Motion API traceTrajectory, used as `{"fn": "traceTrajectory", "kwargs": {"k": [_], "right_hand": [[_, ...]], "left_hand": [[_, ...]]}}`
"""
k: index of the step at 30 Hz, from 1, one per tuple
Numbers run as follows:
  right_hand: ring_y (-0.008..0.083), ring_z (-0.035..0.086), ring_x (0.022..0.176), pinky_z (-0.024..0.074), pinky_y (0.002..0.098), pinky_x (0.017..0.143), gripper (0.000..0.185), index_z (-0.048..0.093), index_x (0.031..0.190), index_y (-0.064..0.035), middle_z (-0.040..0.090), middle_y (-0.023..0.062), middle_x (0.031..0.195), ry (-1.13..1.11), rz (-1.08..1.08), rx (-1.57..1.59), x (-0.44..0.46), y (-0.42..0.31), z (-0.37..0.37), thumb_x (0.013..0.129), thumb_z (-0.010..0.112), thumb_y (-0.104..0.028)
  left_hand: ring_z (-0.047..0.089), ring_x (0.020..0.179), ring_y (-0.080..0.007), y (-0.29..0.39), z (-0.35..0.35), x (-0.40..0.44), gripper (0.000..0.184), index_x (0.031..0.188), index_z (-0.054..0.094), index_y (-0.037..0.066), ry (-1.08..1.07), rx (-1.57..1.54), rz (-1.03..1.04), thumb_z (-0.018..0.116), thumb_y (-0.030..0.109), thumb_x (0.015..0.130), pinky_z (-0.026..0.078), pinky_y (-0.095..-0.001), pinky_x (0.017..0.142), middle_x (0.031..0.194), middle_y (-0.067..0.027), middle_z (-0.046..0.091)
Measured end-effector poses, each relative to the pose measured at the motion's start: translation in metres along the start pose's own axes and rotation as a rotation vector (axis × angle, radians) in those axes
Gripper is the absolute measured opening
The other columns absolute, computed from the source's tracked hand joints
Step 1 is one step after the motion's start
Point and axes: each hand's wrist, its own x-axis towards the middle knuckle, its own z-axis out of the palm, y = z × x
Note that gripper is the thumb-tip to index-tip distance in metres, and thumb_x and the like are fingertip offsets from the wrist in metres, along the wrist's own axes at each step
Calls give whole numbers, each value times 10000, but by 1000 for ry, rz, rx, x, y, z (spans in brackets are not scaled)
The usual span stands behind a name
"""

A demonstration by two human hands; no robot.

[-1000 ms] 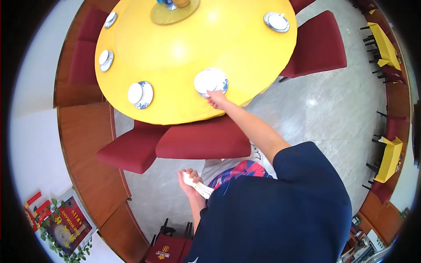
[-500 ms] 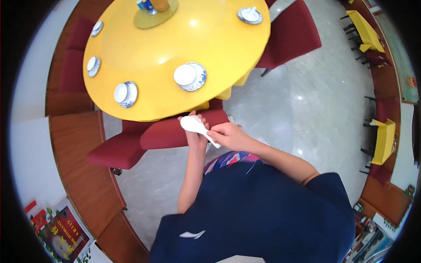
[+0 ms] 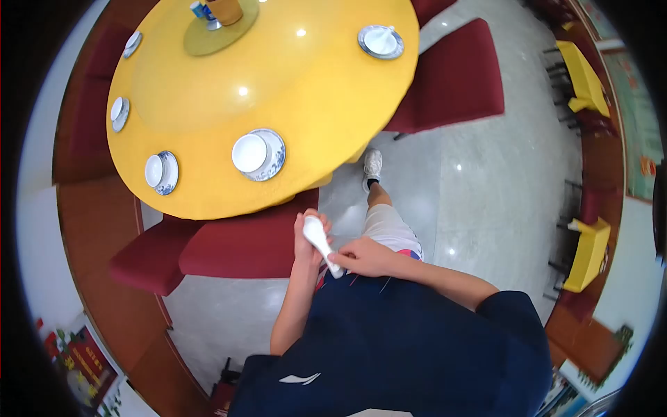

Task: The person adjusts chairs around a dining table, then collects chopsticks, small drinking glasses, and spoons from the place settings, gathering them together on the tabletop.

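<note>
A white soup spoon [image 3: 317,235] is held between my hands in front of my shirt, its bowl end toward the table. I cannot tell whether it is one spoon or a stack. My left hand [image 3: 303,242] curls around the bowl end from the left and beneath. At the other end, the fingers of my right hand [image 3: 369,256] pinch the handle. Beyond them, on the round yellow table [image 3: 201,177], a white bowl [image 3: 249,153] sits on a blue-patterned plate [image 3: 275,157]. At the far right of the table, another bowl [image 3: 380,42] has a white spoon in it.
Several more bowls on plates line the table's left side, including a near-left bowl [image 3: 154,171]. An orange-brown container [image 3: 226,11] stands on the turntable [image 3: 201,46]. Red chairs [image 3: 240,247] press against the near edge; another red chair [image 3: 451,83] stands at right.
My body has shifted rightward along the table, and a leg and white shoe now show on the floor. The spoon has turned more upright in view, with both hands still on it.
</note>
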Motion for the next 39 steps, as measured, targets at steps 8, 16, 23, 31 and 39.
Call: {"fn": "traceTrajectory", "kwargs": {"k": [8,16,23,31,39], "right_hand": [[391,627,941,499,477,796,543,438,1278,-43,626,233,1000,947,-200,-262,204,108,-376,896,616,-386],[383,652,921,513,457,812,449,612,1069,-14,672,253,952,902,-123,-460,307,151,-571,859,642,-411],[159,660,632,521,280,565,231,640,849,22,679,155,762,769,-103,91,262,133,-567,873,595,-204],[83,501,510,361,196,425,136,593,888,-5,593,58,684,150,-48,1039,51,140,-452,908,571,-138],[57,434,409,278,198,362,252,596,848,-25,563,17,611,361,-98,706,-135,188,-454,981,539,-231]], "left_hand": [[491,759,-164,-68,56,35,385,985,520,150,235,-218,218,528,532,936,469,-286,505,840,-58,481],[535,729,-159,-166,134,80,357,979,532,171,409,-404,359,566,521,915,510,-294,511,848,-46,506],[566,698,-158,-212,138,150,317,1006,548,168,404,-369,405,530,478,947,505,-303,484,902,-54,590],[602,662,-169,-260,167,277,344,1011,563,139,279,-328,457,570,475,940,524,-304,558,819,-38,610],[625,783,-181,-350,241,349,484,1041,572,95,184,-300,532,518,564,935,534,-355,707,864,-63,628]]}}
